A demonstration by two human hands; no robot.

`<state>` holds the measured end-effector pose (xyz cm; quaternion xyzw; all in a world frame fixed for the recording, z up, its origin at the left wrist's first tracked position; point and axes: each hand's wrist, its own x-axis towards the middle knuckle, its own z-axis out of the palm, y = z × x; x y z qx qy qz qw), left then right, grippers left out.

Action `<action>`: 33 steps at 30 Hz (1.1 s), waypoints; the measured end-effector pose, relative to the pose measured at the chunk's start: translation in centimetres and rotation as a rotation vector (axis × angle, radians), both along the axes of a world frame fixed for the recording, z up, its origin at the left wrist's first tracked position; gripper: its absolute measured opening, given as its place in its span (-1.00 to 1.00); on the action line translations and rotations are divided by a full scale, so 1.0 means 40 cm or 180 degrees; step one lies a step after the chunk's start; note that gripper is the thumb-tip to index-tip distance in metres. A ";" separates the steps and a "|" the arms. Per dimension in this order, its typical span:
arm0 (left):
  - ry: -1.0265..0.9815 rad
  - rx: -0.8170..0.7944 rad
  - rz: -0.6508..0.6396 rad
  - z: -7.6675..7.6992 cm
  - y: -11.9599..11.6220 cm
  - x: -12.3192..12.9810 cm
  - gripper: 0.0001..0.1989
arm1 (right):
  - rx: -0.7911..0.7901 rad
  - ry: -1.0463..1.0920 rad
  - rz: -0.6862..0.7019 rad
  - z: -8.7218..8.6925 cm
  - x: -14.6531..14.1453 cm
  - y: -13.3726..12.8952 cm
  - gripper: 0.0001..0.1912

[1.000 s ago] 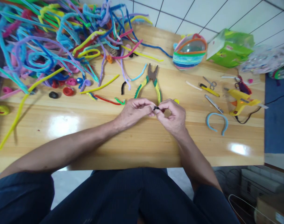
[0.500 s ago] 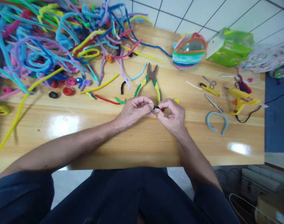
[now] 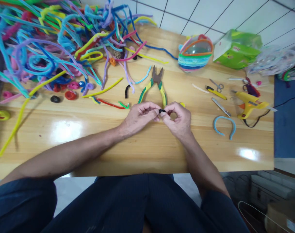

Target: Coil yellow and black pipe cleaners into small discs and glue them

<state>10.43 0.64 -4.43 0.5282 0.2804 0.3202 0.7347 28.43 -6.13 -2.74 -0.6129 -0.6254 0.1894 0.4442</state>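
Observation:
Between the fingertips of both hands is a small black piece [image 3: 162, 111], mostly covered by the fingers. My left hand [image 3: 144, 117] pinches it from the left, and my right hand [image 3: 178, 119] pinches it from the right. Just beyond the hands lie pliers [image 3: 157, 77] with spread yellow-green handles, whose lower ends reach toward my fingers. A short black pipe cleaner [image 3: 126, 91] rests left of the pliers. A red pipe cleaner [image 3: 111, 103] with a green bent end lies near my left hand.
Tangled pipe cleaners [image 3: 48, 45] heap at the back left. A striped basket [image 3: 195, 60] and a green packet [image 3: 242, 53] stand at the back. Rightward lie a cutter [image 3: 216, 93], a blue curved pipe cleaner [image 3: 214, 124] and a glue gun [image 3: 250, 103].
Both hands keep nearly the same pose around the black piece, with only slight finger movement. The whole view has shifted very slightly.

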 end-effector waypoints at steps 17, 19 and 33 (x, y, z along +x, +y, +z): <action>0.0106 0.0044 0.0033 0.003 0.000 0.001 -0.67 | -0.0243 0.0563 -0.0042 -0.009 0.003 -0.003 -0.88; 0.0127 0.0033 0.0006 0.001 0.002 0.001 -0.65 | -0.0290 0.0583 -0.0068 -0.010 0.004 -0.004 -0.87; 0.0163 0.0090 -0.0067 0.003 0.009 -0.001 -0.66 | -0.0479 0.0557 0.0147 -0.004 0.019 -0.008 -0.80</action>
